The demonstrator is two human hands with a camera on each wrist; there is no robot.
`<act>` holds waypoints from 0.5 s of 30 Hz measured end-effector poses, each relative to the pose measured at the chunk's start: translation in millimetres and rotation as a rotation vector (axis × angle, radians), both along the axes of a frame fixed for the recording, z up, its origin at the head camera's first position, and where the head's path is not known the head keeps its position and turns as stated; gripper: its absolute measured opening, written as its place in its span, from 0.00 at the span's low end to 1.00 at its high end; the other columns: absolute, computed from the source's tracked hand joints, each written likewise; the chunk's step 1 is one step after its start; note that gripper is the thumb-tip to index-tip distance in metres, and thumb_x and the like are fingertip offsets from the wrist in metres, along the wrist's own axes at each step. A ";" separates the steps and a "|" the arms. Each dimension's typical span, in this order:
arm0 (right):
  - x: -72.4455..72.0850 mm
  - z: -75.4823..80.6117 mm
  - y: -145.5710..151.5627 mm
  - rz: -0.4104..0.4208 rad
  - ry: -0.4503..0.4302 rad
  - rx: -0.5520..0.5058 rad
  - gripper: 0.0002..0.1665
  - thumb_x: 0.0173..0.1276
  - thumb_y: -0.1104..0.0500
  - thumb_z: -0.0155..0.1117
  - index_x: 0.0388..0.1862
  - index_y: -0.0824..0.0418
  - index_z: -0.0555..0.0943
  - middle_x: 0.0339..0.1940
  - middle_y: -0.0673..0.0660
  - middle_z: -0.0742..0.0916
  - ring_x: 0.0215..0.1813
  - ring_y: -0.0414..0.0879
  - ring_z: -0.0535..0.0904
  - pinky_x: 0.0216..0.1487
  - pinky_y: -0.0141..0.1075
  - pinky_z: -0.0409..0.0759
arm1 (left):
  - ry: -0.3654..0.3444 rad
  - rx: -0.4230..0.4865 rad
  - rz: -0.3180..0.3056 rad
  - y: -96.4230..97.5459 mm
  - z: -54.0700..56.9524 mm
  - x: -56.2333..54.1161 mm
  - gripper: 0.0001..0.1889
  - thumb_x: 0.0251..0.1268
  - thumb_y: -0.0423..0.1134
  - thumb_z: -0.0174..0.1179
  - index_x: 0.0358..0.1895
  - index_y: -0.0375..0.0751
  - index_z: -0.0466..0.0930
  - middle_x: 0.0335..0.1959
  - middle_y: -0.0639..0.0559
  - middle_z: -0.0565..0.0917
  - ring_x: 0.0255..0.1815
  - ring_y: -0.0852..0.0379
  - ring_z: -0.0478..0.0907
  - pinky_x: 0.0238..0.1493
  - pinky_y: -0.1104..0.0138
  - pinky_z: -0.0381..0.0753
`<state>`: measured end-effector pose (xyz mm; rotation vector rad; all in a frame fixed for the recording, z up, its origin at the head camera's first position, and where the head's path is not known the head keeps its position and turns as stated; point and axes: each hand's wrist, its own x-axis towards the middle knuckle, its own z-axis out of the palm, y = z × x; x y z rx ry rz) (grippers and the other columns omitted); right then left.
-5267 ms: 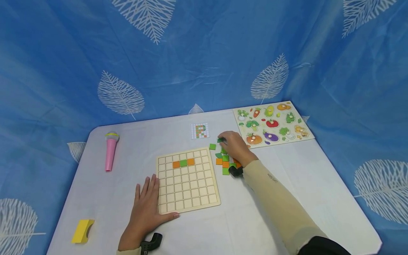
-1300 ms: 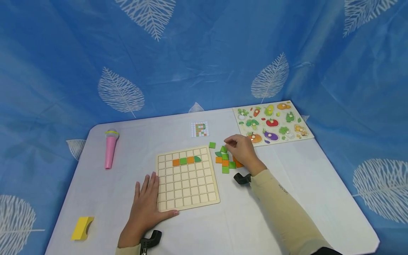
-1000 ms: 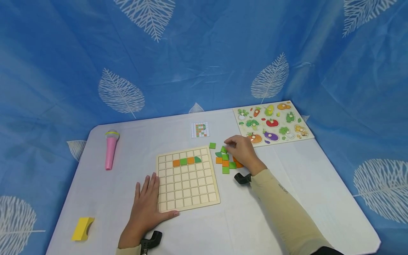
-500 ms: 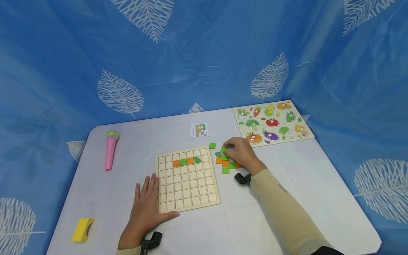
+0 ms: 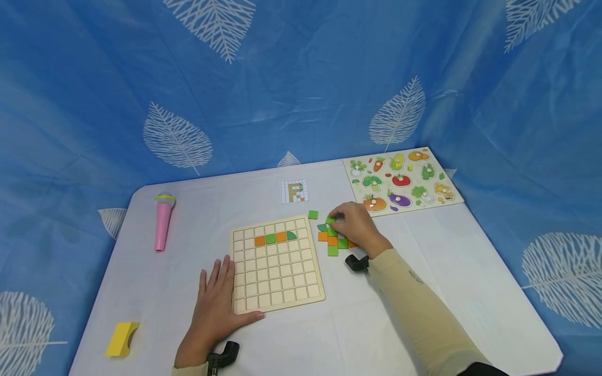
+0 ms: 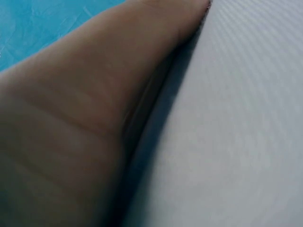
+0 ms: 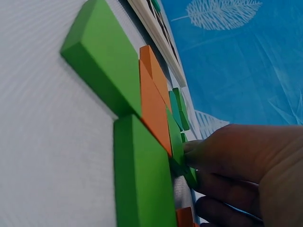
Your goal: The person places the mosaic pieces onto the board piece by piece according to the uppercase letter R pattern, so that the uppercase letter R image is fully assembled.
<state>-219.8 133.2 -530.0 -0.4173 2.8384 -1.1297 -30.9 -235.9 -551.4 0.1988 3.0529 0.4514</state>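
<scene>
Moved: since the earliest picture, the dark green quarter-round (image 5: 291, 235) has gone from the right hand (image 5: 356, 224) to the grid board (image 5: 275, 274); that hand is back among the loose tiles (image 5: 333, 251).
Green tile: right of the board, seemingly pinched between thumb and fingers.
Tile direction: square, no long axis; set slightly askew to its neighbour.
Board row: four pieces run left to right, the quarter-round's curve facing away and rightward.
Left hand (image 5: 213, 308): spread wide, fingertips at the left edge, thumb along the near edge, probably steadying the board.
Pattern card (image 5: 294, 191): beyond the board, likely for easy viewing.
Outermost: vegetable puzzle (image 5: 410, 208), pink microphone (image 5: 162, 222), yellow block (image 5: 120, 339).
</scene>
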 end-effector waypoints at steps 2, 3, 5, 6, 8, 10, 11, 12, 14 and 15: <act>-0.2 -0.6 -0.2 -0.001 0.008 0.006 0.12 0.66 0.60 0.79 0.48 0.60 0.93 0.48 0.54 0.90 0.53 0.51 0.82 0.60 0.48 0.81 | 0.001 0.000 0.000 0.0 -0.1 0.1 0.81 0.37 0.91 0.60 0.85 0.30 0.46 0.86 0.36 0.47 0.85 0.38 0.39 0.79 0.41 0.30; -0.3 -0.8 -0.2 -0.002 0.011 0.008 0.12 0.66 0.60 0.79 0.48 0.60 0.93 0.48 0.53 0.90 0.53 0.51 0.82 0.60 0.48 0.81 | 0.002 0.001 0.000 0.1 0.0 0.1 0.81 0.37 0.91 0.60 0.85 0.30 0.46 0.86 0.36 0.47 0.85 0.38 0.39 0.79 0.41 0.30; -0.5 -1.2 -0.4 -0.006 0.016 0.012 0.12 0.66 0.61 0.78 0.47 0.60 0.93 0.48 0.53 0.90 0.53 0.51 0.82 0.60 0.48 0.81 | 0.005 0.001 -0.002 0.1 0.0 0.2 0.81 0.37 0.91 0.60 0.85 0.30 0.47 0.86 0.36 0.47 0.85 0.38 0.39 0.79 0.41 0.30; -0.5 -1.2 -0.5 -0.008 0.018 0.013 0.11 0.66 0.61 0.78 0.47 0.60 0.93 0.48 0.53 0.90 0.53 0.51 0.82 0.60 0.49 0.81 | 0.007 0.003 -0.003 0.1 0.1 0.3 0.80 0.38 0.90 0.60 0.85 0.30 0.47 0.86 0.36 0.47 0.85 0.38 0.39 0.79 0.41 0.31; -0.6 -1.1 -0.7 -0.013 0.021 0.015 0.11 0.66 0.61 0.78 0.47 0.60 0.93 0.48 0.53 0.90 0.52 0.51 0.82 0.60 0.49 0.81 | 0.010 0.004 -0.004 0.1 0.2 0.6 0.80 0.38 0.90 0.61 0.85 0.30 0.47 0.86 0.36 0.47 0.85 0.38 0.39 0.79 0.41 0.31; -0.4 -0.8 -1.0 -0.017 0.023 0.020 0.12 0.66 0.61 0.78 0.47 0.60 0.93 0.47 0.54 0.90 0.52 0.51 0.82 0.59 0.49 0.81 | 0.012 0.006 -0.006 0.0 0.1 0.8 0.80 0.38 0.90 0.61 0.85 0.30 0.47 0.86 0.36 0.48 0.85 0.38 0.39 0.79 0.40 0.31; -0.3 -0.7 -1.2 -0.020 0.024 0.022 0.12 0.65 0.60 0.78 0.47 0.60 0.93 0.47 0.54 0.90 0.52 0.51 0.82 0.59 0.49 0.81 | 0.012 0.007 -0.006 0.0 0.1 0.9 0.80 0.38 0.90 0.61 0.85 0.30 0.47 0.86 0.36 0.48 0.85 0.38 0.39 0.79 0.40 0.31; -0.2 -0.5 -1.4 -0.022 0.025 0.024 0.12 0.65 0.60 0.78 0.47 0.60 0.93 0.47 0.54 0.90 0.51 0.51 0.82 0.59 0.49 0.81 | 0.013 0.007 -0.006 0.0 0.2 1.0 0.80 0.38 0.90 0.61 0.85 0.30 0.47 0.86 0.36 0.48 0.85 0.38 0.39 0.79 0.40 0.31; -0.1 -0.2 -1.9 -0.024 0.029 0.028 0.13 0.65 0.60 0.78 0.48 0.60 0.93 0.47 0.54 0.90 0.52 0.51 0.83 0.59 0.49 0.82 | 0.014 0.007 -0.006 -0.1 0.1 1.0 0.80 0.38 0.90 0.61 0.85 0.30 0.47 0.86 0.36 0.48 0.85 0.38 0.39 0.79 0.40 0.31; 0.0 -0.2 -2.1 -0.023 0.032 0.029 0.13 0.65 0.60 0.78 0.48 0.60 0.93 0.47 0.54 0.90 0.52 0.51 0.83 0.59 0.48 0.82 | 0.015 0.006 -0.006 -0.2 -0.1 0.9 0.80 0.38 0.90 0.61 0.85 0.30 0.47 0.86 0.36 0.48 0.85 0.38 0.40 0.79 0.40 0.31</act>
